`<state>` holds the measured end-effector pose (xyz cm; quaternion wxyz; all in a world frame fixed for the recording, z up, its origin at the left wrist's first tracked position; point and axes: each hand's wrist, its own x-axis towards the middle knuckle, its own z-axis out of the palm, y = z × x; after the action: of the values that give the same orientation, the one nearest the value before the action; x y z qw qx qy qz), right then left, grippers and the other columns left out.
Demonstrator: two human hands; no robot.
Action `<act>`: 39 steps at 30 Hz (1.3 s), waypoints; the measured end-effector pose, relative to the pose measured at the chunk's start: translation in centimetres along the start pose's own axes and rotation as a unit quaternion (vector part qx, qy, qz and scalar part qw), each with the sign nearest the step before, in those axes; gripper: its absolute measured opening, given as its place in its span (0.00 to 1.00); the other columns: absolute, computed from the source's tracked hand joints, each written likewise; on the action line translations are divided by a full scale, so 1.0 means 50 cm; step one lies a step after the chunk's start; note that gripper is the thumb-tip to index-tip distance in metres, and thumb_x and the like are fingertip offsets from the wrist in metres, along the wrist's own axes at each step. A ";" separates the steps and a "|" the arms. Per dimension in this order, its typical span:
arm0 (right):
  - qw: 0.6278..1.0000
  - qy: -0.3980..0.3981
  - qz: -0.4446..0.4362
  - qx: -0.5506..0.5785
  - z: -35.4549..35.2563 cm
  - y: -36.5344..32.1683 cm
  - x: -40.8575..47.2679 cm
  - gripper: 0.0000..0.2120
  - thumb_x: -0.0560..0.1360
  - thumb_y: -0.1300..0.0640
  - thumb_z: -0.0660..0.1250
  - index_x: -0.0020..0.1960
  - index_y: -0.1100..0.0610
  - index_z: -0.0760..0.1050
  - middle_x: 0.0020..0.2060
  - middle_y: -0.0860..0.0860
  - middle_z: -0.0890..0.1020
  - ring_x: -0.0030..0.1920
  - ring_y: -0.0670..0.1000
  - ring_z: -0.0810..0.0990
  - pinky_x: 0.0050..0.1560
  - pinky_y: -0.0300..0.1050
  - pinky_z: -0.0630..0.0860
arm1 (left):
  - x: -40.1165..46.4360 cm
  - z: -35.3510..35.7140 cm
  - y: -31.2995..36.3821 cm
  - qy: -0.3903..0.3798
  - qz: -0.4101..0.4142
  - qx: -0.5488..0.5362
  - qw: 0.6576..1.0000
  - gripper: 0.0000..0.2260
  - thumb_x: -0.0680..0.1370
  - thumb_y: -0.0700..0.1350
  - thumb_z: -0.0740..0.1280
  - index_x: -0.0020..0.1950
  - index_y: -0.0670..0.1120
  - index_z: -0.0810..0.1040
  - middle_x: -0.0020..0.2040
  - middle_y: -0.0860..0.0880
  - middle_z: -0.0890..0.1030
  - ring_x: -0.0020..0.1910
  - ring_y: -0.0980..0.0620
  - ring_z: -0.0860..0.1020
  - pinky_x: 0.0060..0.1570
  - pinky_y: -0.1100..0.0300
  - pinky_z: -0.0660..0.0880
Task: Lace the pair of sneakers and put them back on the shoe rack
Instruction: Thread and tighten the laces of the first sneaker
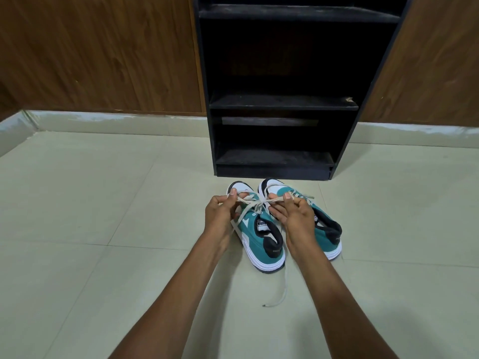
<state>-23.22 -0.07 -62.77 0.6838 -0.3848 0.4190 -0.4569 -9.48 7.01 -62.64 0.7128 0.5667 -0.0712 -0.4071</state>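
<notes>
Pulling the bow tight on the left sneaker w/ your left hand & right hand each pinched on a lace loop, you're roughly halfway: right sneaker looks untied beside it on the floor, shoe rack empty.

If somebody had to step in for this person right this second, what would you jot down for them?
Left hand: pinching one loop of the cream lace, pulling it outward.
Right hand: pinching the other loop, pulling the opposite way.
Left sneaker: on the floor, its bow being drawn tight over the tongue.
Right sneaker: beside it, a loose lace end trailing on the floor near the heels; which shoe it belongs to is unclear.
Shoe rack: just beyond the toes, the shelves in view bare.
Left to do: finish this bow, check the right sneaker's lace, set both on the rack.
</notes>
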 end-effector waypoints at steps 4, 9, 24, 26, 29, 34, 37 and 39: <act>0.986 -0.018 0.066 0.150 0.013 -0.009 0.002 0.11 0.86 0.59 0.57 0.56 0.65 0.74 0.48 0.62 0.87 0.50 0.59 0.88 0.60 0.55 0.81 | -0.009 0.005 -0.013 -0.017 0.003 -0.135 0.991 0.10 0.80 0.45 0.70 0.44 0.46 0.70 0.45 0.41 0.87 0.43 0.45 0.86 0.43 0.57 0.83; 0.971 0.036 0.092 0.217 0.032 -0.010 0.022 0.10 0.85 0.61 0.60 0.53 0.67 0.74 0.37 0.59 0.81 0.33 0.55 0.86 0.52 0.58 0.83 | 0.001 -0.020 -0.020 0.006 -0.029 -0.247 0.969 0.07 0.83 0.41 0.65 0.58 0.42 0.69 0.45 0.39 0.86 0.45 0.41 0.87 0.58 0.42 0.81; 0.998 0.052 -0.028 -0.032 0.027 -0.004 0.033 0.14 0.85 0.56 0.61 0.45 0.61 0.78 0.25 0.50 0.65 0.24 0.46 0.63 0.27 0.42 0.69 | 0.040 0.011 -0.008 0.081 -0.017 -0.183 0.980 0.08 0.82 0.42 0.67 0.48 0.43 0.68 0.32 0.43 0.78 0.28 0.46 0.79 0.35 0.54 0.81; 0.997 0.064 -0.030 -0.028 0.021 0.001 0.033 0.14 0.85 0.56 0.61 0.44 0.61 0.78 0.24 0.50 0.65 0.24 0.46 0.63 0.27 0.43 0.70 | 0.041 0.011 -0.010 0.095 -0.012 -0.157 0.983 0.10 0.82 0.42 0.67 0.46 0.44 0.67 0.32 0.44 0.77 0.25 0.50 0.76 0.30 0.58 0.78; 0.996 0.076 -0.032 -0.027 0.020 0.005 0.031 0.14 0.85 0.57 0.61 0.43 0.60 0.78 0.24 0.50 0.65 0.23 0.46 0.63 0.26 0.42 0.70 | 0.041 0.009 -0.014 0.109 -0.010 -0.122 0.987 0.11 0.82 0.42 0.67 0.45 0.45 0.66 0.30 0.47 0.76 0.25 0.52 0.74 0.26 0.61 0.75; 0.997 0.071 -0.027 -0.028 0.022 0.008 0.021 0.14 0.84 0.57 0.61 0.42 0.60 0.77 0.22 0.49 0.65 0.22 0.47 0.63 0.25 0.42 0.69 | 0.049 0.008 -0.003 0.114 0.027 -0.047 0.992 0.13 0.82 0.42 0.67 0.43 0.46 0.64 0.30 0.47 0.75 0.26 0.53 0.72 0.25 0.64 0.74; 0.997 0.065 -0.019 -0.040 0.017 0.004 0.018 0.14 0.84 0.56 0.61 0.43 0.60 0.77 0.22 0.49 0.67 0.23 0.47 0.64 0.25 0.41 0.69 | 0.050 0.009 -0.006 0.112 0.032 -0.018 0.993 0.12 0.82 0.42 0.67 0.43 0.46 0.65 0.30 0.48 0.75 0.26 0.53 0.71 0.24 0.65 0.73; 0.997 0.063 -0.018 -0.046 0.014 0.004 0.015 0.14 0.84 0.56 0.61 0.43 0.60 0.77 0.22 0.48 0.67 0.22 0.47 0.64 0.25 0.42 0.69 | 0.051 0.008 -0.008 0.110 0.038 0.000 0.993 0.12 0.82 0.43 0.67 0.43 0.47 0.65 0.29 0.49 0.75 0.26 0.54 0.71 0.24 0.66 0.73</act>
<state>-22.36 -0.63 -62.85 0.6289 -0.3938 0.4750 -0.4730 -8.23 5.01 -63.76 0.7312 0.6049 -0.0136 -0.3151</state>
